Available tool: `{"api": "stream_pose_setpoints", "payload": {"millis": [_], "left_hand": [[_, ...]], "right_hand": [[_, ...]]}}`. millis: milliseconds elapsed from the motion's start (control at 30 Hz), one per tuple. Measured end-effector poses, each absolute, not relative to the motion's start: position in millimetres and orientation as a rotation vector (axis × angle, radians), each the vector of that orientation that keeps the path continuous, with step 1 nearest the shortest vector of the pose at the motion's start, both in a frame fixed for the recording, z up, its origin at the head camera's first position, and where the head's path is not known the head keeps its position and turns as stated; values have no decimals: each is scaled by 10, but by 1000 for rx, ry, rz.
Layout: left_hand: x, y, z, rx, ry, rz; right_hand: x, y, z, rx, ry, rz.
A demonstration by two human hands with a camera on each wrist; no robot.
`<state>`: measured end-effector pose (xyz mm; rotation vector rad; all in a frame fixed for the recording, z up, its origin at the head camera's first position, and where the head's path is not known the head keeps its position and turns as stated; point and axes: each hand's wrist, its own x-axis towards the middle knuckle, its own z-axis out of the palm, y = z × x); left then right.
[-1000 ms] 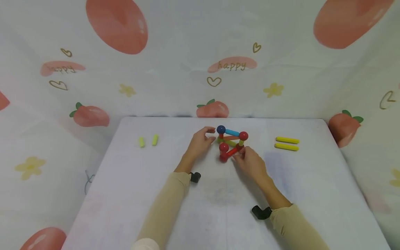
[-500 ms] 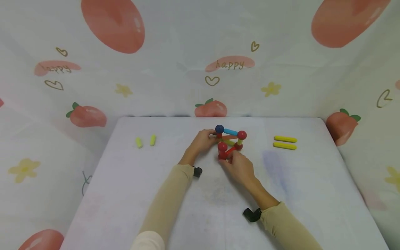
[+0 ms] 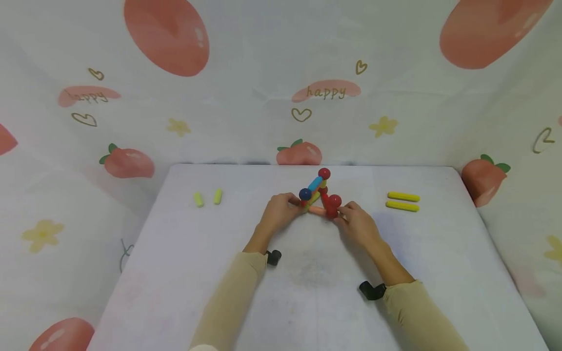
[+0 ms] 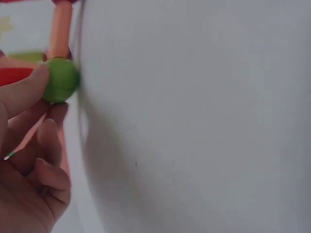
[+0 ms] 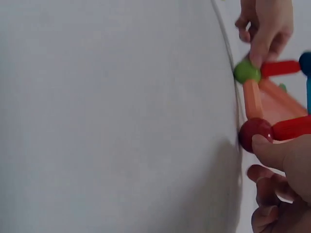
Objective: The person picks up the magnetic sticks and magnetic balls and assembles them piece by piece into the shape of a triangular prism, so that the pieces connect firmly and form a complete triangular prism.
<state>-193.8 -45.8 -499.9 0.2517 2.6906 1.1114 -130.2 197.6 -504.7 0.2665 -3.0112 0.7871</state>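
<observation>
Glossy plastic, by the look of it: ball-and-rod frame (image 3: 315,197) sits at the far middle of the table (image 3: 303,292), between the two hands. Can't tell if every base ball touches down.

Left hand (image 3: 280,212) pinches the green ball (image 4: 61,80), thumb on its near side. Right hand (image 3: 361,226) pinches the red ball (image 5: 253,128) at the other end of the peach rod (image 5: 252,98); thumb shows on it, opposing finger mostly hidden.

Handling, my read: light, rods stiff, joints the weak point. Probably push-fit or magnetic, can't confirm. Balls look smooth, so a fingertip pinch could slip or let one roll in its joint. Breakage unlikely; popping apart is the risk.

Best hold: base balls, one per hand, as now. Keeps load low and spread. Avoid lifting by the blue rod (image 3: 315,184) or the dark blue ball (image 3: 305,194) up top; looks like leverage on the uprights.

Loose, well apart: two yellow rods (image 3: 403,197) right, two short yellow-green rods (image 3: 199,200) left.
</observation>
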Motion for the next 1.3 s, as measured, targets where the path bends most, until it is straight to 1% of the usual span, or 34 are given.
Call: {"api": "stream_pose_setpoints", "payload": {"millis": [133,267,400,500,700,1000,1133,1300], "left_hand": [[-1811,-442,-4993,255,2674,1108],[-1769,-428,-4991,271,2681,1174],[-1772,-410,-4992,258,2666,1213],[-1779,-400,-4992,240,2650,1214],[-1767,-399,-4976,196,2645,1200],[-1748,-404,-4969,179,2681,1141],[-1749,-401,-4986,178,2683,1137],[-1748,-400,-5006,164,2678,1142]], "right_hand": [[-1367,2061,-5047,289,-3037,769],[-1394,2072,-5049,313,-3036,790],[-1373,2083,-5040,256,-3064,759],[-1343,2142,-5023,181,-3094,652],[-1284,2440,-4950,91,-3120,467],[-1234,2982,-4939,28,-3160,350],[-1201,3127,-4993,-12,-3218,355],[-1146,3195,-5039,-20,-3247,352]]}}
